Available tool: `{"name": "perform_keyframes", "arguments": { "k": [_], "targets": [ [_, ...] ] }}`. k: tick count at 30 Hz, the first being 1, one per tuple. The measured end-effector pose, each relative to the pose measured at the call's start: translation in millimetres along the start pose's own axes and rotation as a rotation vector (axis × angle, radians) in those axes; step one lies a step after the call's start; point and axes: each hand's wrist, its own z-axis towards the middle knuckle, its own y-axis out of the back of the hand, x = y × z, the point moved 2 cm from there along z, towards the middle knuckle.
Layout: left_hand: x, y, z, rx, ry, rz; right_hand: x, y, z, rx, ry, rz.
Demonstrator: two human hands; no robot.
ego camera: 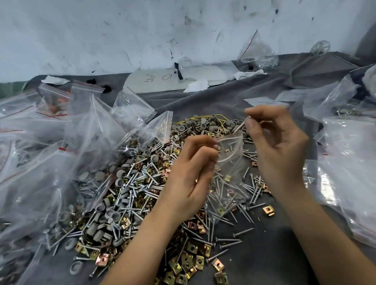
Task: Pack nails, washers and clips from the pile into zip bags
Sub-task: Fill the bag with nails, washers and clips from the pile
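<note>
Brassy clips (187, 263); left hand (192, 175) pinches clear bag (229, 161), right hand (277, 148) nail (239, 126).

Two bare hands and forearms
The left hand (192, 175) and right hand (277, 148) are uncovered, the slender forearms bare down to the frame's lower edge.

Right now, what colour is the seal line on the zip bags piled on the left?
Red. The seal line shows best in the head view.

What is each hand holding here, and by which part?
Left hand pinches the small zip bag at its top edge; right hand pinches a nail near its upper end.
</note>
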Motion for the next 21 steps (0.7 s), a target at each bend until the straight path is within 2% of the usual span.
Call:
{"name": "perform_keyframes", "arguments": {
  "k": [2, 4, 8, 10, 11, 13, 15, 16, 21],
  "targets": [
    [1.1, 1.8, 0.9, -0.027, 0.001, -0.014, 4.2, -5.3, -0.7, 0.113, 0.092, -0.069],
    [2.9, 3.8, 1.3, -0.064, 0.008, -0.028, 5.8, -7.6, -0.4, 0.199, 0.111, -0.123],
    [5.5, 8.5, 1.5, -0.154, 0.042, -0.056, 1.9, 5.5, 6.2, 0.067, -0.048, -0.067],
    [6.4, 10.7, 2.2, -0.198, 0.055, -0.079, -8.3, 13.6, 12.1, 0.104, -0.177, -0.115],
    [6.6, 11.7, 2.4, -0.213, 0.059, -0.089, -15.2, 15.7, 13.7, 0.222, -0.249, -0.200],
    [6.2, 13.5, 2.8, -0.233, 0.066, -0.102, -31.3, 16.2, 8.9, 0.604, -0.358, -0.469],
    [5.6, 14.6, 2.9, -0.247, 0.078, -0.115, -43.8, 16.8, -3.5, 0.933, -0.341, -0.734],
    [5.5, 15.1, 3.0, -0.252, 0.081, -0.118, -47.4, 17.8, -9.1, 1.027, -0.306, -0.822],
    [5.1, 15.2, 4.0, -0.251, 0.074, -0.118, -50.9, 22.5, -7.5, 1.142, -0.206, -0.949]
  ]
}}
